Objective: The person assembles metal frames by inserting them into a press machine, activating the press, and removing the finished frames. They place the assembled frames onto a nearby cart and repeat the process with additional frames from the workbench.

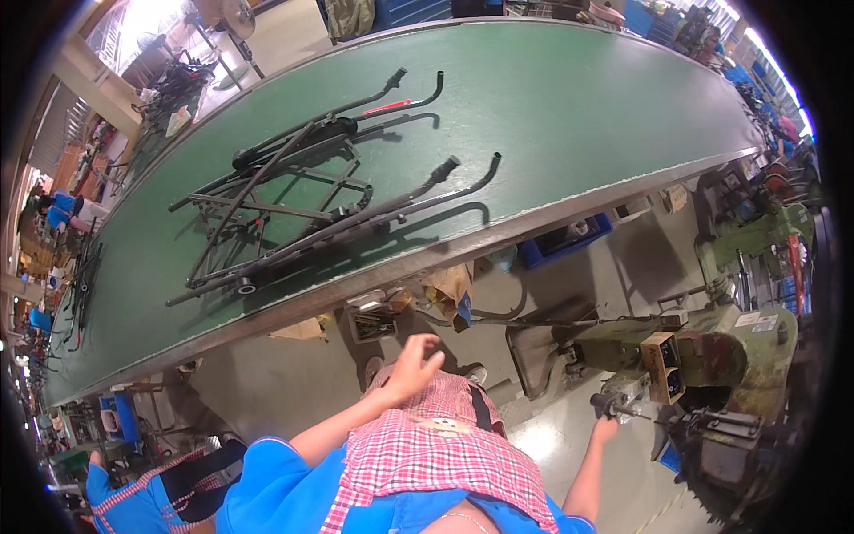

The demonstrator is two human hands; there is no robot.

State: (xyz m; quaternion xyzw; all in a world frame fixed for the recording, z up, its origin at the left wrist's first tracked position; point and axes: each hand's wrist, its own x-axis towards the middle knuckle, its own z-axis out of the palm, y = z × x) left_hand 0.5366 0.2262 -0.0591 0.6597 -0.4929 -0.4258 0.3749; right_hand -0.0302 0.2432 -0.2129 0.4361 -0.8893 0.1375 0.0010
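My left hand is raised in front of my checked apron, its fingers loosely curled and apart, with nothing in them. Off to the right, my right hand reaches to the green machine. Its fingers are closed at a dark round piece on the machine's near end; whether that piece is loose or part of the machine is hard to see. On the green table lies a dark folding tube frame with crossed braces and bent handle ends, out of reach of both hands.
The table's metal edge runs across in front of me. Beneath it are a blue bin, a small parts box and brown paper. A small open box sits on the machine. A co-worker is at lower left.
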